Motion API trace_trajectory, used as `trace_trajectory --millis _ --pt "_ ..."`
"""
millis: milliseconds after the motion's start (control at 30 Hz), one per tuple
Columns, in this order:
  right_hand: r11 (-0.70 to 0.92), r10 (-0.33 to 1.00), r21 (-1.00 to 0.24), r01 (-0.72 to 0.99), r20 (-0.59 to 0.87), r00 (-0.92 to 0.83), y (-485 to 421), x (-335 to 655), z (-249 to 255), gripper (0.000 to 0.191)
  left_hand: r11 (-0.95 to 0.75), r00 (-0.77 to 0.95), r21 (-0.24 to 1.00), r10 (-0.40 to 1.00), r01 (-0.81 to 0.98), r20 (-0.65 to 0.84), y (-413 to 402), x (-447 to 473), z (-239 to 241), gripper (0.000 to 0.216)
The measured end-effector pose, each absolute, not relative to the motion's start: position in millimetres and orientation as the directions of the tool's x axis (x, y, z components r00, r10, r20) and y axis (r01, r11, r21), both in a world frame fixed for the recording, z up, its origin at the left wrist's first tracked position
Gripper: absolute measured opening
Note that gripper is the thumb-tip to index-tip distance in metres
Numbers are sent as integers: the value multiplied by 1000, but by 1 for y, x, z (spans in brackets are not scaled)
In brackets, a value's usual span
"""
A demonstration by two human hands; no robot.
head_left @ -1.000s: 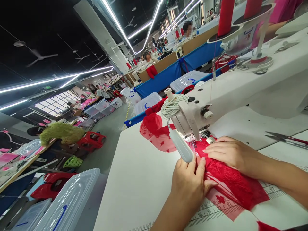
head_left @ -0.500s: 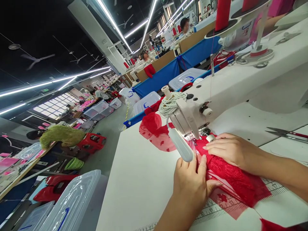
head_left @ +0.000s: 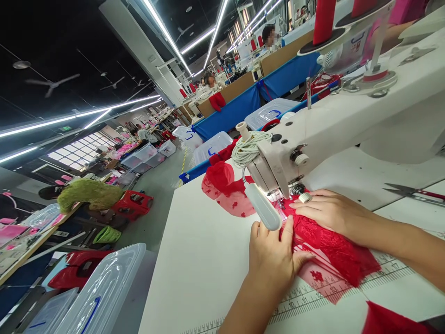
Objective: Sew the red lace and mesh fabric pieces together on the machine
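Observation:
Red lace fabric with sheer mesh (head_left: 330, 243) lies under the needle area of a white sewing machine (head_left: 365, 111). My left hand (head_left: 271, 255) rests on the mesh's left edge, thumb and forefinger spread; a grey lamp or handle-like piece (head_left: 263, 206) partly hides its other fingers. On the lace to the right, my right hand (head_left: 335, 213) lies flat with fingers stretched towards the presser foot (head_left: 280, 202). Neither hand visibly pinches the cloth. Beyond the needle, more sheer red fabric (head_left: 234, 195) spreads over the white table (head_left: 198, 250).
Scissors (head_left: 413, 192) lie at the right. A ruler scale (head_left: 295, 304) runs along the table's front, near another red cloth piece (head_left: 389, 320). Red thread cones (head_left: 323, 21) stand above the machine. Lidded plastic boxes (head_left: 107, 287) sit left; a person in green (head_left: 90, 199) bends over another table.
The lace and mesh have slid a little towards the needle, away from me. Both hands have shifted slightly up and left with it. More of the near red cloth shows.

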State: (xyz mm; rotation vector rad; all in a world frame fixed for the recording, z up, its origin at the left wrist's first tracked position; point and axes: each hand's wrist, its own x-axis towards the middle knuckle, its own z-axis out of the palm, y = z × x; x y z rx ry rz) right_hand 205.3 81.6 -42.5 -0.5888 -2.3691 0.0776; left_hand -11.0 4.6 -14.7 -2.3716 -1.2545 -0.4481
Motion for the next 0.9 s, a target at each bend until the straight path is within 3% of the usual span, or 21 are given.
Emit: trace_trajectory --millis 367,500,600,667,767,900 --pt "874 485 -296 384 497 -720 91 215 -49 36 -504 553 -229 741 833 380 4 -11 -9 67" --pt "872 480 -248 423 605 -635 84 217 -47 41 -567 588 -172 730 806 348 -12 6 7 35" --pt "874 464 -236 424 660 -590 73 220 -35 40 -663 694 -216 653 717 302 -31 17 9 23" --pt "889 455 -273 368 621 -639 64 223 -25 38 -691 740 -270 597 671 311 -41 18 8 22" --pt "888 445 -327 321 447 -776 51 230 -15 39 -756 786 -226 560 614 261 -47 11 11 40" --pt "868 497 -162 470 290 -818 46 240 -21 29 -744 759 -155 622 650 193 -40 -5 23 47"
